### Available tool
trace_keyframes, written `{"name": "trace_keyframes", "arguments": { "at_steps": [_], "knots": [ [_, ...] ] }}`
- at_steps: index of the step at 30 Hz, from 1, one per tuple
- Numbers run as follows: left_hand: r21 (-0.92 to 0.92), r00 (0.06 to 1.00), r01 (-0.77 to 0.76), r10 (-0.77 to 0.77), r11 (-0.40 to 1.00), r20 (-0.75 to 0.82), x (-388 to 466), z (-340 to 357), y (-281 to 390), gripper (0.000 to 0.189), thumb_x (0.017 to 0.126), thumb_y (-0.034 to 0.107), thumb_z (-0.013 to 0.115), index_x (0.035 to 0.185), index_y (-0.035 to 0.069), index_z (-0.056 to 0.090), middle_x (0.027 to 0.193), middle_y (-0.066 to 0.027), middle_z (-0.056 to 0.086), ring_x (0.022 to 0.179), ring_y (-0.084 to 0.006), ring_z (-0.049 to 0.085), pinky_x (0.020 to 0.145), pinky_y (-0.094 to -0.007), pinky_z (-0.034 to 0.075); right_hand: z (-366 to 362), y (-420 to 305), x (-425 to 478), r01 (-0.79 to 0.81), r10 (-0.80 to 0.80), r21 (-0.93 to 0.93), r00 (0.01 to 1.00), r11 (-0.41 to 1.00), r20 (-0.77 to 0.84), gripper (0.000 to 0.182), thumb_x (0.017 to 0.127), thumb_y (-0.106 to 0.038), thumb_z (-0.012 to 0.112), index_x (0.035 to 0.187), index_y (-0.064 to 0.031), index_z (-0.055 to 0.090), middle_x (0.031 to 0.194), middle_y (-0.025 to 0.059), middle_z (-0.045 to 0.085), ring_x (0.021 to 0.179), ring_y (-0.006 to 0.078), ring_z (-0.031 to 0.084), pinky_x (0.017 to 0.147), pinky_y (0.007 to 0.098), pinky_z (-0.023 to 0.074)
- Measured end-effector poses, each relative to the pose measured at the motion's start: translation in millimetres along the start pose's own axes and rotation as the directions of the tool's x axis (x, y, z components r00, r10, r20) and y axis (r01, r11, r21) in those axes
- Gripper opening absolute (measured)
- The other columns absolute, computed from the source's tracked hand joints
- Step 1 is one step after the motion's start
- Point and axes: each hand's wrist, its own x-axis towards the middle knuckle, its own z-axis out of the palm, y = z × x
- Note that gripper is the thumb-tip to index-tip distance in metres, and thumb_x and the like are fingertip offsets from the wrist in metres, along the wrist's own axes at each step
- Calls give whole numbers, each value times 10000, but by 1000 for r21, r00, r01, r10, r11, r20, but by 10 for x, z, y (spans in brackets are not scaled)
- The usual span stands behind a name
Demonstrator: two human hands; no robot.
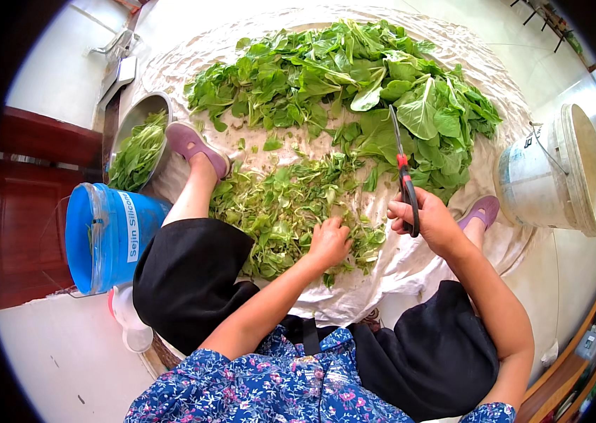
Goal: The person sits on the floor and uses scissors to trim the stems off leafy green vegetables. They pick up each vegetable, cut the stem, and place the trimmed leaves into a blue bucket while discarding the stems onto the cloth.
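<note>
My right hand (422, 217) holds a pair of scissors (402, 164) with black and red handles, its blades pointing away from me over the leafy greens. My left hand (331, 241) rests on a heap of small leaves and trimmings (276, 211) between my feet; whether its fingers pinch anything is hidden. Beyond both hands, a large pile of leafy green vegetables (340, 69) curves across a pale cloth (488, 58) spread on the floor. The larger leaves lie at the right end of this pile, close to the scissors.
At the left, a metal basin (164, 106) holds more greens, beside a blue plastic bucket (78, 238) lying on its side or tilted. A white plastic bucket (533, 174) stands at the right. A wooden shelf (573, 365) with items is at the lower right.
</note>
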Motion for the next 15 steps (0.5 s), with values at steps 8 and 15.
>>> {"name": "trace_keyframes", "arguments": {
  "at_steps": [8, 15],
  "knots": [
    [-229, 944, 76, -144, 970, -298, 599, -357, -214, 199, 812, 244, 539, 858, 68, 620, 882, -166, 599, 782, -338, 593, 696, -434, 474, 71, -61, -54, 37, -33, -78, 998, 996, 48, 254, 796, -233, 653, 908, -37, 537, 821, 33, 589, 631, 73, 561, 614, 210, 473],
    [-232, 852, 419, -468, 878, -234, 1425, -470, -323, 353, 809, 248, 566, 1103, 60, 511, 1077, -146, 559, 960, -302, 564, 800, -407, 461, 7, 15, -20, 10, -10, -27, 1000, 1000, 15, 257, 793, -237, 655, 913, -43, 536, 811, 34, 587, 632, 75, 565, 615, 206, 471]
  ]
}}
